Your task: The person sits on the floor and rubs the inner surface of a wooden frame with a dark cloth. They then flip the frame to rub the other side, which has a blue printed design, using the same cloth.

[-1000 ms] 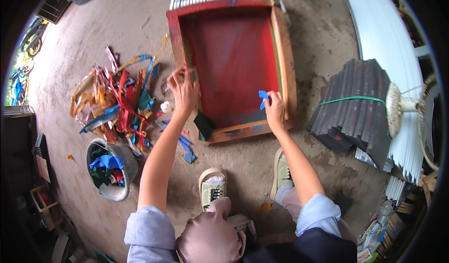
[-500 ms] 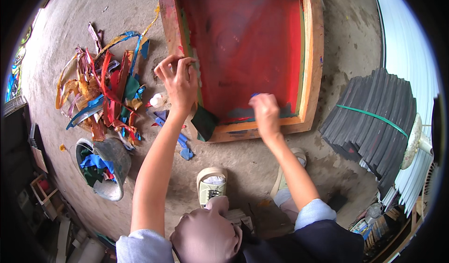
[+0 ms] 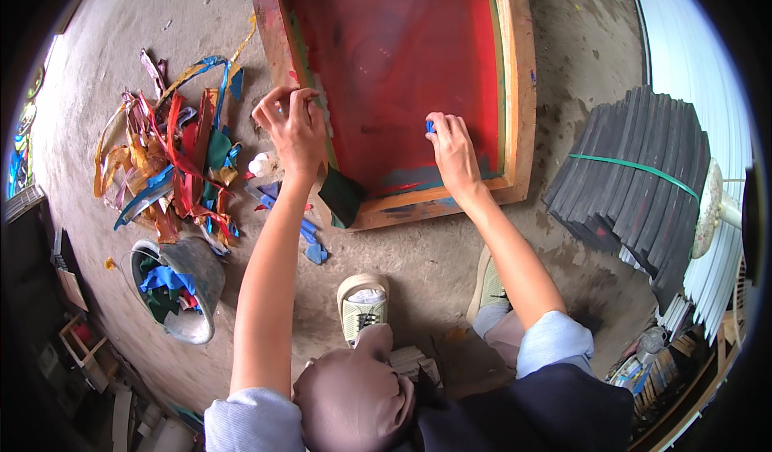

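Note:
A wooden screen-printing frame (image 3: 519, 90) with a red-stained mesh panel (image 3: 394, 74) lies on the floor in front of me. On its left rail sits my left hand (image 3: 293, 134), fingers bent over the wood and gripping it. My right hand (image 3: 457, 154) is closed around a small blue piece (image 3: 430, 126), over the lower right of the red panel; its exact kind is mostly hidden by the fingers. Tape or film of dark green (image 3: 344, 198) covers the frame's near left corner.
Left of the frame lies a tangled heap of coloured strips (image 3: 177, 158). A tipped grey bucket (image 3: 205, 275) holds more scraps. A small white object (image 3: 262, 164) and blue scraps (image 3: 315, 252) lie nearby. At right stands a dark stack of sheets (image 3: 623, 174) tied with green strap.
My right hand has moved up over the red panel, away from the near rail, with the blue piece in it. The whole view has shifted slightly; my left hand stays on the left rail.

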A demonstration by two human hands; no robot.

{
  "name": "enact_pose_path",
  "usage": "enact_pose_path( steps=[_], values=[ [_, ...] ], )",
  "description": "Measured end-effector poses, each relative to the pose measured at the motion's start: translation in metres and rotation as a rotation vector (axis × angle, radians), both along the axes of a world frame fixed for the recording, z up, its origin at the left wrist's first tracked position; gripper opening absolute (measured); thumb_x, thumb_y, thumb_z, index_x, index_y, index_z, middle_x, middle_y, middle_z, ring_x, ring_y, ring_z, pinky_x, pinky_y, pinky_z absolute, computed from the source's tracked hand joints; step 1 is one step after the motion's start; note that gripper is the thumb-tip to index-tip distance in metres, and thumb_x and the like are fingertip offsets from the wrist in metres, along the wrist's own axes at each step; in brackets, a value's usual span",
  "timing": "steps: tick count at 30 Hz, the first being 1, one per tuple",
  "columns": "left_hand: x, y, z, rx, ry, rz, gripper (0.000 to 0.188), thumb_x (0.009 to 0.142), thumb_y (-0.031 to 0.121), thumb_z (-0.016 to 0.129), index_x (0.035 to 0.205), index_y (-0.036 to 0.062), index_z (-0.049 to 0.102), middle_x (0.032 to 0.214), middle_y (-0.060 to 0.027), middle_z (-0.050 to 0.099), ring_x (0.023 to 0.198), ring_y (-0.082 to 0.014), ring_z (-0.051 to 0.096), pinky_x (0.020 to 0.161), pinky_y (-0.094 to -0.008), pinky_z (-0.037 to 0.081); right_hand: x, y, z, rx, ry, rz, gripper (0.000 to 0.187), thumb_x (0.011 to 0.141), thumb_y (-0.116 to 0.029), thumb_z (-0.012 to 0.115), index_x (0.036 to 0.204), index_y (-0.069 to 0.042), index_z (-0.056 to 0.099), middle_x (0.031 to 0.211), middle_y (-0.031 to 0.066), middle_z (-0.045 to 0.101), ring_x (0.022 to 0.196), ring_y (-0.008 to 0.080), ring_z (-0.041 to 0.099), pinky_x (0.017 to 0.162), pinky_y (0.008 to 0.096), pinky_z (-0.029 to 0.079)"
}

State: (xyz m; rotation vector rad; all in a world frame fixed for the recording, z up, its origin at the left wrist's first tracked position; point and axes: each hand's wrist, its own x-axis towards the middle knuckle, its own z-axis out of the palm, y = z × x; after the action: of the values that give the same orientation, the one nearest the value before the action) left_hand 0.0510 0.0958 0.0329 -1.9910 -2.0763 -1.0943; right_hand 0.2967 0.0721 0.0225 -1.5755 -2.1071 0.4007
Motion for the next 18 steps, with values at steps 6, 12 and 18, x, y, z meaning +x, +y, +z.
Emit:
enact_pose_path(
  steps=[6,12,18],
  values=[
    [0.003,0.001,0.002,-0.003,0.007,0.003,0.015,0.08,0.007,0.065,0.093,0.014,0.067,0.111,-0.0102,0.049,0.11,-0.0318,0.041,0.094,-0.0436,0.04,-0.014,-0.012,0.001,-0.074,0.084,-0.138,0.008,0.082,0.007,0.061,0.085,0.002,0.056,0.083,0.0145,0.06,0.084,0.0319,0.058,0.073,0.0427,0.05],
    [0.0,-0.001,0.001,0.004,0.021,0.015,0.016,0.079,0.006,0.065,0.094,0.0131,0.067,0.11,-0.0107,0.049,0.109,-0.0322,0.041,0.095,-0.0436,0.038,-0.011,-0.043,-0.006,-0.112,-0.116,0.398,0.025,0.075,0.011,0.057,0.098,0.0,0.06,0.096,0.0126,0.06,0.098,0.0295,0.058,0.084,0.0385,0.056],
    [0.005,0.002,0.002,0.024,0.034,-0.001,0.016,0.079,0.005,0.065,0.093,0.0132,0.066,0.109,-0.0101,0.05,0.109,-0.0306,0.041,0.093,-0.0429,0.04,0.024,0.039,0.004,0.081,0.037,-0.012,0.013,0.079,0.013,0.059,0.089,0.004,0.06,0.09,0.0136,0.062,0.086,0.0288,0.06,0.071,0.0386,0.057]
  ],
)
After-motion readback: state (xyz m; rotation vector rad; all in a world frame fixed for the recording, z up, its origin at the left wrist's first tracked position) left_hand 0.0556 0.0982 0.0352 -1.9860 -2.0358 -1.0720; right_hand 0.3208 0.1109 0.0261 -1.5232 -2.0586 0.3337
